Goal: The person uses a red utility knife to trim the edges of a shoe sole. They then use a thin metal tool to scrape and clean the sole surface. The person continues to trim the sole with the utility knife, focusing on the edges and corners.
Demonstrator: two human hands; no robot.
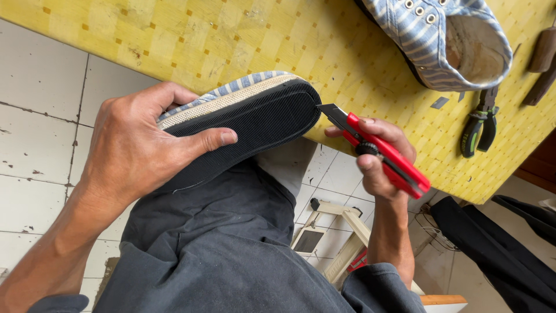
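My left hand (139, 145) grips a blue-and-white striped shoe (255, 110), turned sole up across my knee, thumb lying on its black ribbed sole. My right hand (376, 156) holds a red utility knife (376, 152). The knife's blade tip touches the edge of the sole at the shoe's toe end. A second striped shoe (446, 40) sits upright on the yellow woven table (231, 40) at the upper right.
Green-handled pliers (479, 128) lie on the table near its right edge, with a small loose blade (439, 102) beside them. Brown tool handles (543, 61) sit at the far right. Below are white floor tiles (40, 116), a wooden stool frame (341, 232) and dark cloth (492, 243).
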